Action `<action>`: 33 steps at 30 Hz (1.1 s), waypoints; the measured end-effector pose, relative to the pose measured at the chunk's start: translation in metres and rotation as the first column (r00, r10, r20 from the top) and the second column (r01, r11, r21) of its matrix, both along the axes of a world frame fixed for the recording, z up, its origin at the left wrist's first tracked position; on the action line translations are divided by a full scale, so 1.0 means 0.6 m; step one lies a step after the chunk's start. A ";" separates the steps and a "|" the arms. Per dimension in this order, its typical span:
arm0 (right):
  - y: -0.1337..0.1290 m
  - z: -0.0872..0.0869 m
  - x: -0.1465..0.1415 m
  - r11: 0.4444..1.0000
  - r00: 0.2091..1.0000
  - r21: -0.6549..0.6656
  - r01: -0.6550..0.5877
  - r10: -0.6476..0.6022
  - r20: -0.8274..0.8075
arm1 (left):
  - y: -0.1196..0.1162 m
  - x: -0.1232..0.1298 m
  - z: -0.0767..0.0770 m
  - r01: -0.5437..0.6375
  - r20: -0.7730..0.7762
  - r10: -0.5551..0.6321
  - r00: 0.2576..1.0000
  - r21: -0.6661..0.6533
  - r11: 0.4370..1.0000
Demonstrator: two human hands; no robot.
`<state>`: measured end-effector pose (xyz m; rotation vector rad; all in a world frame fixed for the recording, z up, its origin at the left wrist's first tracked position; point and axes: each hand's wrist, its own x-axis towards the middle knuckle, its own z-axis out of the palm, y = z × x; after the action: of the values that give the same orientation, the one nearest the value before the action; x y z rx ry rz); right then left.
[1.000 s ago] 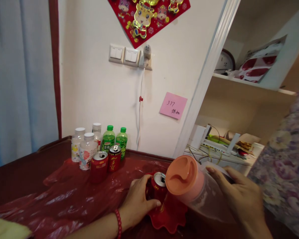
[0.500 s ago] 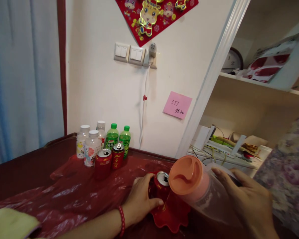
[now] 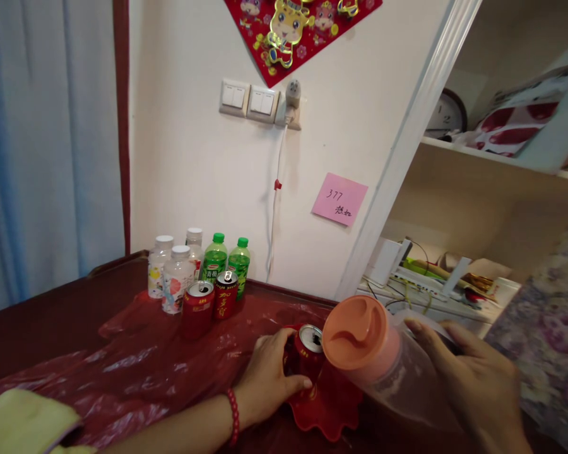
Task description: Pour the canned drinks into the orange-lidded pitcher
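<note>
My left hand [image 3: 271, 378], with a red bead bracelet [image 3: 233, 416] on its wrist, is wrapped round an opened red drink can [image 3: 307, 362]. The can stands in a red dish with a wavy rim [image 3: 331, 422]. By its handle, my right hand [image 3: 483, 384] grips a clear plastic pitcher [image 3: 402, 384] with an orange lid [image 3: 355, 337]. The pitcher is tilted left, its lid close against the can's top. Whether liquid flows between them I cannot tell.
Behind on the left stand two more red cans [image 3: 199, 309], several clear white-capped bottles [image 3: 178, 284] and two green bottles [image 3: 215, 255]. Red plastic film [image 3: 161, 359] covers part of the dark table [image 3: 23, 334]. A yellow cloth [image 3: 28, 419] lies front left. Shelves [image 3: 492, 161] are at right.
The view has shifted very slightly. Both hands, the can and the tilted pitcher keep the same positions relative to each other.
</note>
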<state>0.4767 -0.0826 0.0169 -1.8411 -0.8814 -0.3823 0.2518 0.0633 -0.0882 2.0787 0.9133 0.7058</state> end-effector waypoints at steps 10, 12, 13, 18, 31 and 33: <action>-0.001 0.004 -0.004 1.000 1.000 0.010 -0.003 0.002 0.021 | -0.003 -0.002 0.005 -0.002 0.008 0.002 1.000 0.002 1.000; 0.000 0.004 -0.004 1.000 1.000 0.013 -0.002 0.002 0.018 | -0.003 -0.003 0.006 0.004 0.007 -0.004 1.000 -0.001 1.000; 0.000 0.004 -0.005 1.000 1.000 0.015 -0.003 0.003 0.017 | -0.003 -0.003 0.006 0.006 0.005 -0.006 1.000 -0.001 1.000; -0.001 0.006 -0.007 1.000 1.000 0.000 0.003 -0.003 0.001 | -0.003 -0.002 0.007 -0.001 0.003 0.001 1.000 0.000 1.000; -0.002 0.006 -0.005 1.000 1.000 0.001 0.006 -0.006 0.024 | -0.003 0.000 0.005 -0.002 0.001 0.002 1.000 -0.003 1.000; -0.002 0.005 -0.005 1.000 1.000 0.007 0.004 -0.004 0.021 | -0.003 0.000 0.005 -0.004 0.004 0.004 1.000 0.001 1.000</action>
<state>0.4738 -0.0837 0.0201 -1.8362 -0.8899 -0.4076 0.2519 0.0617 -0.0855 2.0762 0.9150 0.7119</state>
